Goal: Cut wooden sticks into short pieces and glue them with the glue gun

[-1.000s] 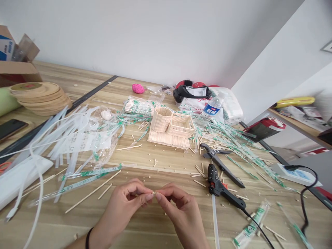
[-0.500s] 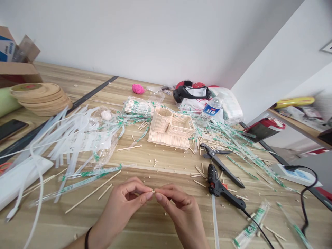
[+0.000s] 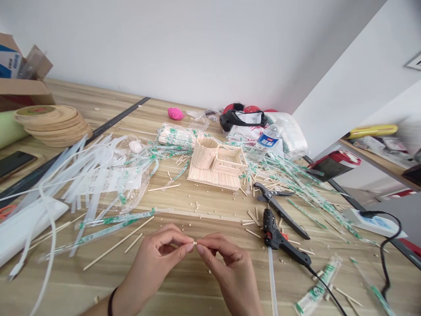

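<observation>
Near the front of the table, my left hand (image 3: 161, 254) and my right hand (image 3: 226, 263) meet fingertip to fingertip. Between the pinched thumbs and forefingers is a tiny pale wooden piece (image 3: 195, 243), touched by both hands and mostly covered. Beyond them stands a stick model (image 3: 213, 177) with a round tower (image 3: 204, 153) and a fenced box (image 3: 230, 159) on a flat base. Several small wooden bits (image 3: 197, 205) lie between the model and my hands. To the right are a black glue gun (image 3: 279, 241) and black cutters (image 3: 283, 208).
Loose sticks and green-printed wrappers (image 3: 305, 193) spread at the right, near a water bottle (image 3: 265, 142) and a power strip (image 3: 375, 223). Clear glue sticks (image 3: 95, 175), a white cable (image 3: 49, 245), a phone (image 3: 15, 164) and wooden discs (image 3: 54, 125) are at the left.
</observation>
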Demonstrator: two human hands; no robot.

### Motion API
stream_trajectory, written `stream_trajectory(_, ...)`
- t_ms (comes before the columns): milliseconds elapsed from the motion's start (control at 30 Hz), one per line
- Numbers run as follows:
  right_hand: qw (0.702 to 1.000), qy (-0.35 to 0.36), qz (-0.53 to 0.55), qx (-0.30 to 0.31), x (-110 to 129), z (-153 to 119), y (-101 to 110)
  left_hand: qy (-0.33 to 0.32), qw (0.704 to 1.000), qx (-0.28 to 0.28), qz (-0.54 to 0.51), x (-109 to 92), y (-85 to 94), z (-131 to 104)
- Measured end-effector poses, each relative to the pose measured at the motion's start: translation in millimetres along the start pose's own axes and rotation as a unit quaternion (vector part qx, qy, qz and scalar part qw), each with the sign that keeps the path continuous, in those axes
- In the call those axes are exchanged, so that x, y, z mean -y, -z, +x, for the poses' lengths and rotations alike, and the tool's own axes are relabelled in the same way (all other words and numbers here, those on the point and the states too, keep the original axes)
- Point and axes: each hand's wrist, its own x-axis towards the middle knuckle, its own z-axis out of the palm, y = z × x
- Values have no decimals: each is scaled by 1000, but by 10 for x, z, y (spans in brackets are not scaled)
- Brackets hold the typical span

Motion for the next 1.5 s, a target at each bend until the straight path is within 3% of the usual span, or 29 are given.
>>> stream_trajectory(667, 999, -14, 27, 17, -24, 8, 5, 34, 998, -4, -45, -9, 3, 33)
stream_trajectory(867, 998, 43, -36, -20, 26, -4, 20, 42, 998, 15, -31, -20, -3, 28)
stream_trajectory(1133, 995, 67, -77, -21, 43, -14, -15, 25, 999, 24, -36, -19, 0, 27)
stream_trajectory(1500, 994, 83, -67, -25, 50, -9, -18, 107, 991, 39, -76, -99, 5, 60)
